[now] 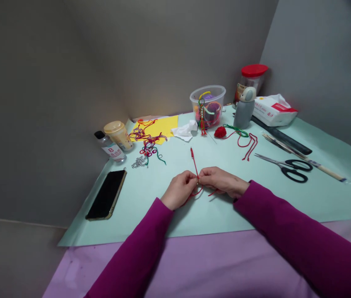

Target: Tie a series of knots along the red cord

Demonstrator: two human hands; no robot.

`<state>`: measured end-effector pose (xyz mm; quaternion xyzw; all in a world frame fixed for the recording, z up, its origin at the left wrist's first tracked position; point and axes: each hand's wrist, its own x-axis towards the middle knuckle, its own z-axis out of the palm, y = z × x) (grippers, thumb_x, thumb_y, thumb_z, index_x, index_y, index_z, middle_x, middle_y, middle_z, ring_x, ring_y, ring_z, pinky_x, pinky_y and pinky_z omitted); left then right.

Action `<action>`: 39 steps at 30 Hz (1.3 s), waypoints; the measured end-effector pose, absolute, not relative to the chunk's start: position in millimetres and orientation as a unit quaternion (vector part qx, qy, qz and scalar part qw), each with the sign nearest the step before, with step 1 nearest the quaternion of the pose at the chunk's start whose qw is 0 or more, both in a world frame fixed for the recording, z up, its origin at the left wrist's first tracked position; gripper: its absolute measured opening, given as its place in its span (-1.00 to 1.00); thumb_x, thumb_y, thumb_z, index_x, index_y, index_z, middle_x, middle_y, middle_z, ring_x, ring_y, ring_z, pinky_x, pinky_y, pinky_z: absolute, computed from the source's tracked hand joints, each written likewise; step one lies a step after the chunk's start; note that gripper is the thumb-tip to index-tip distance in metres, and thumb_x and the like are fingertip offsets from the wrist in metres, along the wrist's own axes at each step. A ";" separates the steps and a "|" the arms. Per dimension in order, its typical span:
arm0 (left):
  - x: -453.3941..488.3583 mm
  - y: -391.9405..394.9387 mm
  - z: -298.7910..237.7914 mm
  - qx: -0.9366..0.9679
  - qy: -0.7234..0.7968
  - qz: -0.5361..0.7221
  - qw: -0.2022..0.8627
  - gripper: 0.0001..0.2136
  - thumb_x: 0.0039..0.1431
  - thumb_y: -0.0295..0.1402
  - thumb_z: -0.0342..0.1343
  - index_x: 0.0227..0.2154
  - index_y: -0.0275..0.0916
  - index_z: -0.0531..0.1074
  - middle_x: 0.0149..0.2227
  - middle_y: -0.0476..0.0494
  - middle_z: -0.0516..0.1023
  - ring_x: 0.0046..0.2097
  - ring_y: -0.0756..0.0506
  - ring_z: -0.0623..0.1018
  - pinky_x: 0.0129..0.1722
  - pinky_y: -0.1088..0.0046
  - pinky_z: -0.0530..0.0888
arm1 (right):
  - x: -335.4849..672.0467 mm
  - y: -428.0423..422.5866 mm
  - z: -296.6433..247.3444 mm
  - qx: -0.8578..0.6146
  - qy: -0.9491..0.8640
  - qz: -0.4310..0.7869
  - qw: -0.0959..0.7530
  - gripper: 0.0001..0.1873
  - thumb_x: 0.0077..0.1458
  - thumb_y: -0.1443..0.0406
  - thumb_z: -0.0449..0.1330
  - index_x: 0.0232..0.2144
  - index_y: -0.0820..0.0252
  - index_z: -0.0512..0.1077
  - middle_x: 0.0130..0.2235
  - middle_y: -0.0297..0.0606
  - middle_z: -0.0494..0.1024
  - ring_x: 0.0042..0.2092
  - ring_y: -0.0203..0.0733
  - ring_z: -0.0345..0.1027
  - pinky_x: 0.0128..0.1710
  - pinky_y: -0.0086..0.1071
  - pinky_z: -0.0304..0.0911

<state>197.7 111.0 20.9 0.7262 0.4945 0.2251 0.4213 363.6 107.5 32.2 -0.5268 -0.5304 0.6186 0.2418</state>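
At lower centre of the frame, my left hand (180,190) and right hand (222,182) each pinch the red cord (194,163) narrowly between thumb and fingers, close together for firm, even tension.

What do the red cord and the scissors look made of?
The red cord looks like matte textile fibre, perhaps nylon or cotton, judging by its soft bends; the weave is too small to tell. The scissors seem to have shiny steel blades and glossy black plastic handles.
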 end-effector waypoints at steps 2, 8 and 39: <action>194.6 112.8 22.2 0.751 0.484 0.210 0.397 -0.80 0.13 -0.27 -0.07 -0.51 -0.26 0.31 -0.56 0.02 0.38 -0.52 0.05 0.35 -0.51 0.57 0.27 | 364.9 108.4 31.2 -0.520 -0.537 0.621 0.235 -0.84 -0.03 0.27 0.12 -0.56 0.16 0.20 -0.65 -0.53 0.08 -0.65 -0.44 -0.16 -0.70 -0.47 -0.31; 191.1 115.6 25.3 0.760 0.478 0.189 0.398 -0.80 0.14 -0.29 -0.13 -0.47 -0.25 0.33 -0.48 -0.01 0.47 -0.46 0.03 0.41 -0.44 0.55 0.29 | 365.7 109.3 29.6 -0.518 -0.552 0.610 0.233 -0.80 -0.03 0.23 0.13 -0.56 0.15 0.19 -0.66 -0.54 0.07 -0.66 -0.44 -0.18 -0.70 -0.47 -0.32; 197.5 122.6 20.3 0.717 0.521 0.219 0.408 -0.77 -0.04 -0.25 -0.01 -0.64 -0.29 0.31 -0.64 0.08 0.19 -0.54 0.08 0.16 -0.55 0.57 0.10 | 366.9 94.2 49.9 -0.571 -0.782 0.229 0.104 -0.86 0.03 0.30 0.01 -0.53 0.15 0.31 -0.51 -0.28 0.40 -0.49 -0.27 0.14 -0.51 -0.40 -0.11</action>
